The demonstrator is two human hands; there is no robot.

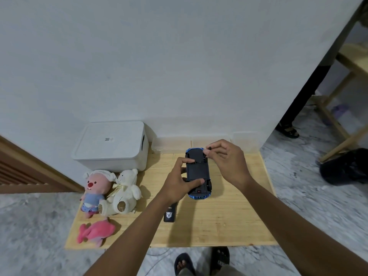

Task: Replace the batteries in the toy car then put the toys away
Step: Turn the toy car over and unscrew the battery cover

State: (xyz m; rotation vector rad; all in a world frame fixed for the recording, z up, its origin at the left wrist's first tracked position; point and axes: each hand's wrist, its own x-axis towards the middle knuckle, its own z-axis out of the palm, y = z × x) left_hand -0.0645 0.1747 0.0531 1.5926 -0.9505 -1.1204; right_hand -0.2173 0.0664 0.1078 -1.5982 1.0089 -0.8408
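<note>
Left hand (180,181) grips upturned toy car (197,172); right hand (227,160) pinches unclear small part.

Blue toy car (198,174): upside down, dark underside up, near worktop's far edge. Pink-faced plush (93,191), cream teddy (123,193), pink plush (95,232): lying along left edge.

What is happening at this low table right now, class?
A person holds a blue toy car upside down over the wooden table. The left hand grips its underside; the right hand pinches at a front wheel. The dark underside looks closed. Three plush toys, pink-faced, white bear and pink fish, lie at the left by a closed white box. A black remote lies near.
</note>
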